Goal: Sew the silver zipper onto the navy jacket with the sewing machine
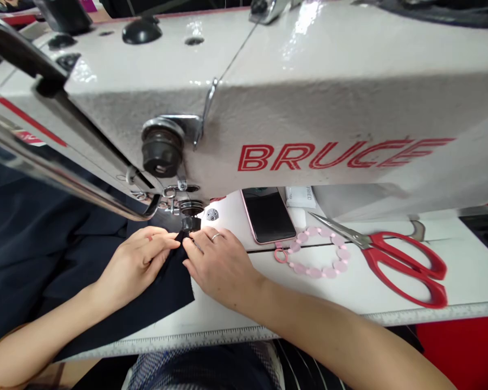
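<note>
Dark navy fabric spreads over the left of the table and runs up to the needle area of a white sewing machine. My left hand pinches a fold of this fabric just in front of the presser foot. Beside it, my right hand, with a ring on one finger, presses its closed fingertips on the fabric at the right of the foot. The fingertips of both hands nearly meet. The needle tip cannot be made out.
Right of my hands lie a phone with a pink bead strap and red-handled scissors, blades toward the machine. A small white packet rests behind the phone. A measuring tape runs along the table's front edge.
</note>
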Motion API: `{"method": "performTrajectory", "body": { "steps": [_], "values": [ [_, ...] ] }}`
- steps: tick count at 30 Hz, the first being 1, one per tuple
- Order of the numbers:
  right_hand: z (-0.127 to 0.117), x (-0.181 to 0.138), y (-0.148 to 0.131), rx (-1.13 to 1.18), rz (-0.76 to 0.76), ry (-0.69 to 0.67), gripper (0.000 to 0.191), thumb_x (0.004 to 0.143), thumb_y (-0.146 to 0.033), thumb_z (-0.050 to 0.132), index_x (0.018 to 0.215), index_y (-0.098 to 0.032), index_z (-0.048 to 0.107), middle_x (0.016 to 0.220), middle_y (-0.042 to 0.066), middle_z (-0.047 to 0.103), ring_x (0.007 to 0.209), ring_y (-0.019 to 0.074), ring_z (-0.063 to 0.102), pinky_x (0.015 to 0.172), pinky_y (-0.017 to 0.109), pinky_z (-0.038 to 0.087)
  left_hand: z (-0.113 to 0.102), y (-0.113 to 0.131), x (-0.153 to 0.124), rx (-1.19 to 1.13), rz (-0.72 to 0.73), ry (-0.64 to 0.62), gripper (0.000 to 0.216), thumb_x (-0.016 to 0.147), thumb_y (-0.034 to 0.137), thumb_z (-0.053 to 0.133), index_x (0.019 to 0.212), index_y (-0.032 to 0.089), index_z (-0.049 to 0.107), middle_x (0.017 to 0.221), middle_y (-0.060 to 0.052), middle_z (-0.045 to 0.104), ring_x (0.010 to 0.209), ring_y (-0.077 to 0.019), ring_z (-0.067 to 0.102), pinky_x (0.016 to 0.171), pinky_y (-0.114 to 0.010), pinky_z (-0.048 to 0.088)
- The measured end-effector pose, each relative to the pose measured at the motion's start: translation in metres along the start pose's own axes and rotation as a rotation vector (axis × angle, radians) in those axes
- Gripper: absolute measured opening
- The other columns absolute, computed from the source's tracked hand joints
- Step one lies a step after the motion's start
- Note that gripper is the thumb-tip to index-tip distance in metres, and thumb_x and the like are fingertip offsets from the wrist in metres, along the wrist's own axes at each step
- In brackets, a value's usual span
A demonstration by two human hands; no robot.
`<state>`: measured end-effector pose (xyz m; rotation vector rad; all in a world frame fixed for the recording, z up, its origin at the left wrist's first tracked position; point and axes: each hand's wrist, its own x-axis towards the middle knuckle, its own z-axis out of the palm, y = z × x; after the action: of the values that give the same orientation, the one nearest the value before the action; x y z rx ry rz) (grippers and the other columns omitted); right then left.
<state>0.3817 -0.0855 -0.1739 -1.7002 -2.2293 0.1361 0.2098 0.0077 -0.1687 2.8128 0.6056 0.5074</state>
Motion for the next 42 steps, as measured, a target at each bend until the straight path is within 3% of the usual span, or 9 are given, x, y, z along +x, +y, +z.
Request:
{"method": "performTrajectory", "body": {
  "steps": [7, 17, 20, 22, 26, 37, 40, 42],
  "values": [
    [0.002, 0.001, 0.001, -0.015, 0.01, 0.009, 0.015, 0.088, -0.029, 0.046, 0.093, -0.016, 0.052, 0.09, 0.005, 0.054, 0.086, 0.0205, 0.047, 0.068, 0.034, 0.037, 0.0, 0.002, 0.003, 0.123, 0.18, 0.015, 0.016, 0.082, 0.006, 0.048, 0.094, 0.014, 0.055, 0.093, -0.006, 0.066, 0.086, -0.0168, 0.056, 0.077, -0.031, 0.047],
    [-0.002, 0.004, 0.008, 0.019, 0.002, 0.033, 0.017, 0.088, -0.03, 0.043, 0.093, -0.017, 0.054, 0.097, 0.006, 0.057, 0.091, 0.0197, 0.049, 0.069, 0.033, 0.038, 0.008, 0.002, 0.004, 0.215, 0.306, 0.036, 0.018, 0.084, 0.009, 0.046, 0.097, 0.013, 0.058, 0.101, -0.006, 0.064, 0.096, -0.0206, 0.054, 0.081, -0.035, 0.047],
    [-0.002, 0.006, 0.013, 0.04, -0.052, 0.076, 0.022, 0.089, -0.029, 0.041, 0.104, -0.018, 0.052, 0.111, 0.007, 0.055, 0.096, 0.0199, 0.048, 0.073, 0.033, 0.038, 0.012, -0.001, 0.001, 0.203, 0.282, 0.051, 0.023, 0.084, 0.008, 0.042, 0.098, 0.016, 0.059, 0.101, -0.005, 0.064, 0.106, -0.0218, 0.05, 0.094, -0.042, 0.04],
    [-0.001, 0.008, 0.014, 0.032, -0.083, 0.046, 0.023, 0.089, -0.028, 0.04, 0.106, -0.018, 0.052, 0.109, 0.007, 0.057, 0.096, 0.02, 0.049, 0.075, 0.033, 0.037, 0.015, -0.003, -0.002, 0.168, 0.243, 0.052, 0.025, 0.084, 0.007, 0.04, 0.098, 0.017, 0.059, 0.1, -0.004, 0.065, 0.109, -0.021, 0.049, 0.098, -0.046, 0.036],
    [0.002, 0.009, 0.014, -0.031, -0.063, 0.009, 0.023, 0.091, -0.029, 0.037, 0.101, -0.018, 0.056, 0.098, 0.006, 0.062, 0.092, 0.0199, 0.053, 0.074, 0.034, 0.037, 0.019, -0.004, -0.003, 0.108, 0.192, 0.042, 0.025, 0.085, 0.009, 0.039, 0.093, 0.019, 0.061, 0.096, -0.003, 0.066, 0.105, -0.0186, 0.053, 0.096, -0.043, 0.038],
    [0.0, 0.023, 0.015, -0.092, 0.038, -0.053, 0.025, 0.09, -0.032, 0.04, 0.102, -0.018, 0.057, 0.097, 0.008, 0.06, 0.102, 0.0209, 0.049, 0.083, 0.034, 0.037, 0.015, -0.014, 0.022, 0.087, 0.195, 0.05, 0.028, 0.087, 0.013, 0.034, 0.084, 0.017, 0.062, 0.087, -0.005, 0.066, 0.091, -0.0173, 0.058, 0.085, -0.035, 0.045],
    [0.0, 0.026, 0.017, -0.11, 0.066, -0.053, 0.025, 0.089, -0.035, 0.043, 0.099, -0.017, 0.057, 0.097, 0.007, 0.06, 0.101, 0.0215, 0.049, 0.083, 0.035, 0.037, 0.008, -0.018, 0.026, 0.038, 0.181, -0.015, 0.027, 0.088, 0.016, 0.035, 0.088, 0.017, 0.062, 0.092, -0.005, 0.066, 0.084, -0.0156, 0.06, 0.085, -0.035, 0.044],
    [0.0, 0.024, 0.017, -0.109, 0.079, -0.037, 0.025, 0.087, -0.037, 0.048, 0.099, -0.017, 0.056, 0.101, 0.008, 0.058, 0.101, 0.0223, 0.048, 0.083, 0.035, 0.037, -0.003, -0.021, 0.021, 0.005, 0.179, -0.137, 0.023, 0.086, 0.019, 0.04, 0.1, 0.019, 0.06, 0.103, -0.006, 0.064, 0.096, -0.0171, 0.057, 0.091, -0.037, 0.041]
  ]
}}
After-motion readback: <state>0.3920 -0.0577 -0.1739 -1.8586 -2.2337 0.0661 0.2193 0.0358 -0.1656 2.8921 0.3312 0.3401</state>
